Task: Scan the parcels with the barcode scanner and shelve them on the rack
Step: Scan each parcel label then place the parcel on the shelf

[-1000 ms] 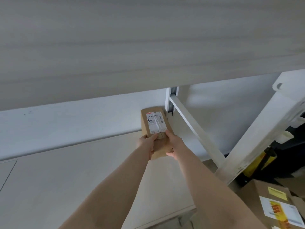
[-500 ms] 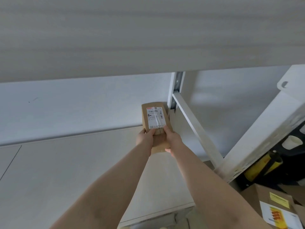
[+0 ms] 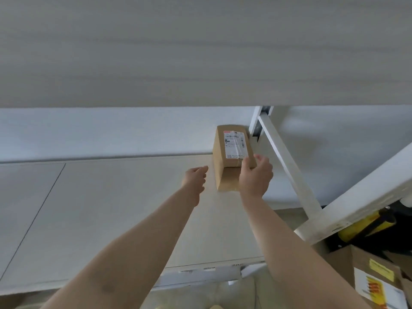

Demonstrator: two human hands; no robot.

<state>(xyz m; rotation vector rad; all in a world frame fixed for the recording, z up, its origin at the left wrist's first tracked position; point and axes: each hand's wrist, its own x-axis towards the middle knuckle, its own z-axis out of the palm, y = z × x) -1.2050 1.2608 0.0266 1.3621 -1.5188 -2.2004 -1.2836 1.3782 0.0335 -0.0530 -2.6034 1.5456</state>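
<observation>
- The parcel (image 3: 231,156), a small brown cardboard box with a white barcode label on its top face, is seen lying on the rack shelf (image 3: 111,208), towards the back right of the board
- Its long axis is judged to run front to back, from the hands towards the rear wall, with its far end near the rack's rear upright (image 3: 256,121)
- The right hand (image 3: 255,176) is found at the near right end of the parcel, thumb on the top face by the label's lower edge and fingers curled round the right side, so the box is gripped by this hand alone
- The left hand (image 3: 195,177) is seen just beside the parcel's near left corner, apart from it, fingers loosely bent and nothing held
- The right hand is thus the one on the box; any last push would be made straight back along the long axis
- Little room is judged to be left behind the parcel, and the diagonal brace (image 3: 287,166) runs close on the right, so sideways shifting that way would be blocked
- The upper shelf (image 3: 200,52) hangs low overhead and limits lifting
- Another cardboard box (image 3: 374,279) with a yellow label lies low at the right, outside the rack, beside a yellow-and-black object that cannot be identified
- No barcode scanner is plainly seen
</observation>
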